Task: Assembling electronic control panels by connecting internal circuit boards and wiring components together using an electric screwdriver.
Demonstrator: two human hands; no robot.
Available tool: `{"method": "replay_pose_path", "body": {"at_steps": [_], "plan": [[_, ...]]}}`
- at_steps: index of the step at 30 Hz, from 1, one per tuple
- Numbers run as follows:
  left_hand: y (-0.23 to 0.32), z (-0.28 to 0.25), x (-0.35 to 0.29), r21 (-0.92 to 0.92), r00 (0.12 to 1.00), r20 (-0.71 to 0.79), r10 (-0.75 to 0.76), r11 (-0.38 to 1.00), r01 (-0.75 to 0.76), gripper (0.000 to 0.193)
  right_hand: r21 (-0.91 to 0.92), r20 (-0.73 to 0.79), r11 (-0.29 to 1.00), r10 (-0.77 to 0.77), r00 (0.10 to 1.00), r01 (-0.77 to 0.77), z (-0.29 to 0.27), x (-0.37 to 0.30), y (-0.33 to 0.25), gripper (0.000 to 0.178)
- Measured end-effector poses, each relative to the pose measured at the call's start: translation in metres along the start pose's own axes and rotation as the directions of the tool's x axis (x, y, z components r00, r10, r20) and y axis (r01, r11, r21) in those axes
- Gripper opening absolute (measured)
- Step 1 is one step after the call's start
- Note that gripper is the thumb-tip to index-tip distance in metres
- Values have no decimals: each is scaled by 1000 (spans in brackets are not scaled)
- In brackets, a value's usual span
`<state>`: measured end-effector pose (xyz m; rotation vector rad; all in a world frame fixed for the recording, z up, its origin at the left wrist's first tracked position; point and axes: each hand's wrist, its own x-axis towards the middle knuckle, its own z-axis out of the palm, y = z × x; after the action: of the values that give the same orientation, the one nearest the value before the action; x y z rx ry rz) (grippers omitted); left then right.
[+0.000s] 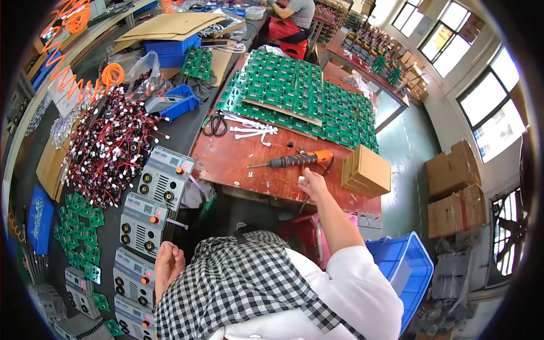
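My right hand (312, 184) reaches out over the red-brown workbench (226, 161) and pinches a small white piece between its fingertips. Just beyond it lies an electric screwdriver (297, 160) with an orange and black grip, tip pointing left. My left hand (168, 264) rests curled near my checked apron, beside a row of grey front panels (153, 201) with orange knobs. It holds nothing that I can see.
Stacks of green circuit boards (300, 93) cover the far bench. Black scissors (214, 124) and white cable ties (252, 130) lie by them. A cardboard box (367, 170) sits at the right edge, a blue crate (403, 263) below. Red-black wire bundles (107, 147) lie left. Another person sits far back.
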<state>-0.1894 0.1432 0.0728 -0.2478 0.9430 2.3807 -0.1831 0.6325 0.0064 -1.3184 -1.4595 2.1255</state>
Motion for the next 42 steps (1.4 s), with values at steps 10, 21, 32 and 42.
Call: {"method": "replay_pose_path", "body": {"at_steps": [10, 21, 32, 42], "plan": [[12, -14, -43, -79, 975, -135, 177, 979, -189, 19, -154, -500, 978, 43, 865, -138, 48, 64, -24, 54], [-1, -3, -51, -197, 905, -343, 251, 923, -331, 24, -742, -518, 669, -609, 601, 37, 58, 28, -47, 55], [1, 16, -13, -189, 983, -126, 137, 969, -159, 34, -920, 376, -77, -458, 806, 385, 82, 141, -48, 36], [-33, 14, -22, -292, 938, -253, 237, 906, -307, 35, -579, 630, 351, -381, 677, 736, 133, 157, -58, 19]]}}
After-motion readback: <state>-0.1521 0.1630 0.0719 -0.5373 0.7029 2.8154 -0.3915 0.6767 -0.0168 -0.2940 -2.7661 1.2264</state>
